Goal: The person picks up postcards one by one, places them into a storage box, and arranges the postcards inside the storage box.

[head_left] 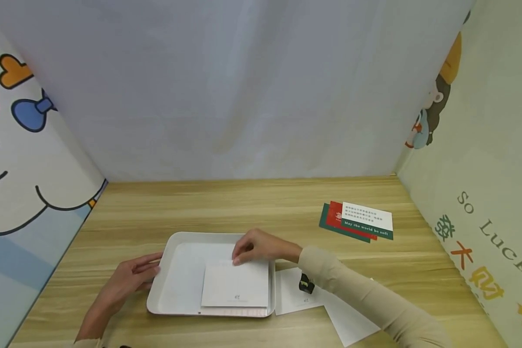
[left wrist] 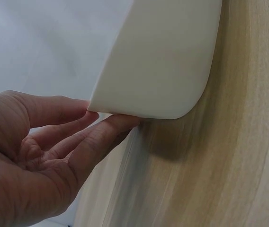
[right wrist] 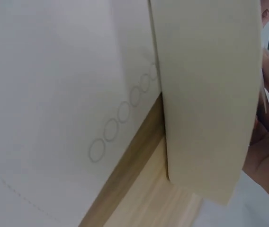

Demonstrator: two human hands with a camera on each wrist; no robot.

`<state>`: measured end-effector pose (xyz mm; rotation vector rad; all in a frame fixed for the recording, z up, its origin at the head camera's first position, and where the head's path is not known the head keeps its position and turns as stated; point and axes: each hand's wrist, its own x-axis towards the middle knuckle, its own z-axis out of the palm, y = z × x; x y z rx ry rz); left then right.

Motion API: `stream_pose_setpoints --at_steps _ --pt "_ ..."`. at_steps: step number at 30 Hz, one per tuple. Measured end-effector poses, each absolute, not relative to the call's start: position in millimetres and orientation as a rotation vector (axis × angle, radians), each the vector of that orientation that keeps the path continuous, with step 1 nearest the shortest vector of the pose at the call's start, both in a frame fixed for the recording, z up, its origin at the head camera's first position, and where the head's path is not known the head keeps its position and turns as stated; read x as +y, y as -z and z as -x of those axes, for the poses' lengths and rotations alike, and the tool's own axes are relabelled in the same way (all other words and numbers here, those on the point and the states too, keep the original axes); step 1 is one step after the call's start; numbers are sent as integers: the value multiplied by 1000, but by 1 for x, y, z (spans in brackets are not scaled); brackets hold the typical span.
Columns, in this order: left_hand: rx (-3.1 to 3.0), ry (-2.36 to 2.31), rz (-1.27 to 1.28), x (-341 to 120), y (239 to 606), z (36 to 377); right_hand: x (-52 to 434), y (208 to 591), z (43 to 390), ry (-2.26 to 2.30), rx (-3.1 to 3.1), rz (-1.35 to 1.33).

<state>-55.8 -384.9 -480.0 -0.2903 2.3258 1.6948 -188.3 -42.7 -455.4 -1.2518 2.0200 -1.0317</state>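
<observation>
White card (head_left: 235, 285) in the tray (head_left: 182, 273), toward 4 o'clock
Left hand (head_left: 128, 278) pinches the tray at 9 o'clock; right hand's (head_left: 261, 245) grip looks pinched on the card's 12 o'clock edge, partly hidden though.

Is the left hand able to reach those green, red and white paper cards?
Probably not: the left hand touches the white rectangular tray, and that tray and the right hand lie between it and the cards.

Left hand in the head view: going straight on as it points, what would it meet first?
The white tray, at its left rim. The left hand appears to touch it there, though depth is hard to judge.
</observation>
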Motion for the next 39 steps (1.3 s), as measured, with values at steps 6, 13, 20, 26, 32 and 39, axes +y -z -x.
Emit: stream_pose_setpoints --at_steps 6,13,20,26,32,39 --pt "2313 -1705 279 -385 480 55 -44 461 184 957 2065 1224" --pt "2287 -1737 266 -386 481 56 -44 461 181 941 2072 1250" --pt "2300 -1709 297 -386 480 57 -42 461 180 915 2100 1240" --pt "2292 -1710 314 -385 479 57 -41 464 181 914 2107 1231" --pt "2289 -1708 321 -384 481 57 -37 459 184 891 2150 1245" --pt "2302 -1687 330 -385 482 57 -20 437 196 967 2190 1217"
